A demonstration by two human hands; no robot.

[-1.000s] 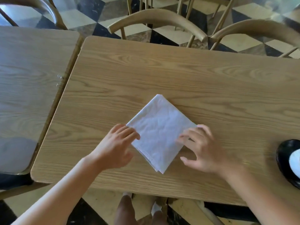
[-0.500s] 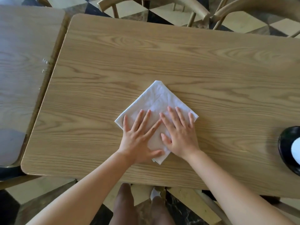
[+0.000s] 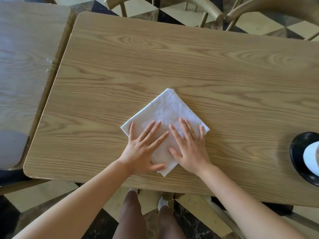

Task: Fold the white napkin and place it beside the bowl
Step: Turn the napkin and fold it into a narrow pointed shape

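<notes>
The white napkin point(image 3: 166, 108) lies folded into a square, turned like a diamond, on the wooden table point(image 3: 172, 66) near its front edge. My left hand point(image 3: 144, 149) rests flat on the napkin's left half with fingers spread. My right hand point(image 3: 190, 147) lies flat on its right half, fingers spread too. Both palms cover the napkin's near part; neither hand grips it. The black bowl point(image 3: 300, 157) with something white inside sits at the far right edge of the view, well apart from the napkin.
A second wooden table point(image 3: 25, 66) abuts on the left with a narrow gap. Curved wooden chair backs point(image 3: 198, 6) stand beyond the far edge. My legs and a checkered floor point(image 3: 51, 195) show below the near edge.
One second ago my hands were at the napkin's side corners with fingers curled; they have moved onto it and flattened, and now sit spread on its near half.
</notes>
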